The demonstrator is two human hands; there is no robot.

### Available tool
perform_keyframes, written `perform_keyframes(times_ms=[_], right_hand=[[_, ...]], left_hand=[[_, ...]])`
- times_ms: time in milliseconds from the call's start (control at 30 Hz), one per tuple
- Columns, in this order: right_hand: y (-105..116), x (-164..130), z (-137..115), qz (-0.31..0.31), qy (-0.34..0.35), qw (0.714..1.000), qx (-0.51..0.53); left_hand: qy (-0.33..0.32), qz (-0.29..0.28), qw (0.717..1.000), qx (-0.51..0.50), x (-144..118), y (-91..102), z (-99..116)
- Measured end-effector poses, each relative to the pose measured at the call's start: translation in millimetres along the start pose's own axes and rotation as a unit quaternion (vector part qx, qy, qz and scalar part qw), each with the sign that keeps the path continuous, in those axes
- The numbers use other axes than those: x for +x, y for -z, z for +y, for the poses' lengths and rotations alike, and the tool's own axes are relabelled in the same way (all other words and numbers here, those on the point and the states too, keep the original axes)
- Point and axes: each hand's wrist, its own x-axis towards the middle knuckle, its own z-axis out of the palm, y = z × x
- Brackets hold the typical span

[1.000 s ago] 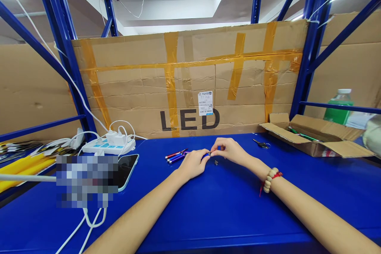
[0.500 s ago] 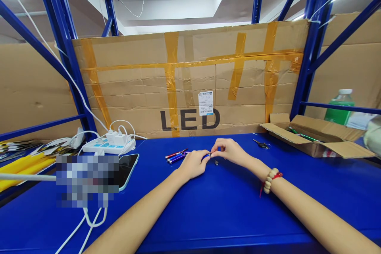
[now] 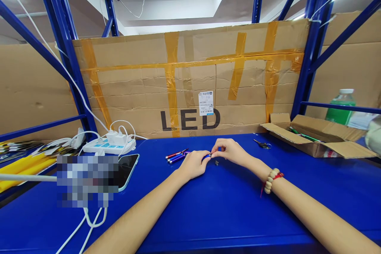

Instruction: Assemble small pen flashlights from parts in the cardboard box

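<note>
My left hand (image 3: 193, 165) is closed around something small that its fingers mostly hide. Meeting it at the fingertips, my right hand (image 3: 230, 151) pinches with thumb and index finger at a tiny dark, shiny piece (image 3: 210, 155). I cannot tell what that piece is. Just below the right fingertips, a small metal bit (image 3: 216, 163) lies on the blue table (image 3: 208, 206). Left of my left hand are a slim red metallic tube (image 3: 174, 155) and slim blue metallic tubes (image 3: 177, 158), lying close together. A beaded bracelet is on my right wrist.
A phone (image 3: 130, 170) and a white power strip (image 3: 104, 147) with cables are on the left, near a blurred-out patch. Small dark keys or scissors with a ring (image 3: 262, 144) lie back right, beside an open cardboard box (image 3: 317, 149). A taped cardboard panel (image 3: 143, 99) stands behind.
</note>
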Motion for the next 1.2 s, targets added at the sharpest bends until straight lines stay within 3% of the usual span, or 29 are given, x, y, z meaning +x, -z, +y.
perform_keyframes(times_ms=[500,833,1200], right_hand=[[0.6,-0.1,1.4,0.001,0.014,1.000,0.007],[-5.7,1.7,-2.7,0.059,-0.031,0.994,0.090],[-4.3,0.7,-3.3,0.060,-0.018,0.995,0.073]], left_hand=[[0.001,-0.005,1.000,-0.005,-0.1,-0.4,-0.6],[-0.005,0.062,0.998,-0.019,-1.6,-4.5,-3.2],[-0.020,0.068,0.997,-0.033,-1.4,-5.1,-3.5]])
